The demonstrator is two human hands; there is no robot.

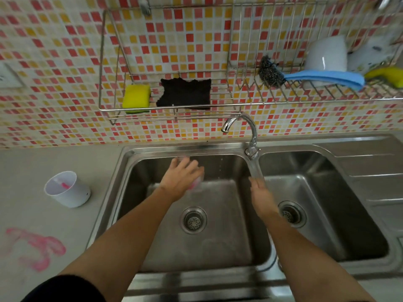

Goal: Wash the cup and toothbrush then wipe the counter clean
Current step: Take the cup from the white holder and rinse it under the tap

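A white cup (66,189) is standing on the grey desk (26,171) left of the sink, tilted slightly, with a pink streak showing inside it; whether that is the toothbrush cannot be told. Pink smears (37,247) are lying on the desk nearer the person, well apart from the cup. Over the left basin (218,247) of the steel double sink, the left hand (181,182) is hovering with fingers loosely curled around something blurred, clear with a touch of pink at its lower edge; what it is cannot be made out. The right hand (260,195) is reaching toward the divider between the basins, fingers straight and together, holding nothing, its fingertips just below the faucet (248,131) base. The faucet spout is pointing over the left basin, and a few drops are falling beneath it. The right basin (327,225) is sitting beside it, with a drain at its bottom. On the mosaic-tiled wall a wire rack (104,62) is carrying a yellow sponge (136,98) and a black cloth (184,92), side by side. A second rack (272,29) to the right is holding a steel scrubber (269,71), a blue cloth (327,77), an upturned white bowl (327,55) and another yellow sponge (386,75).
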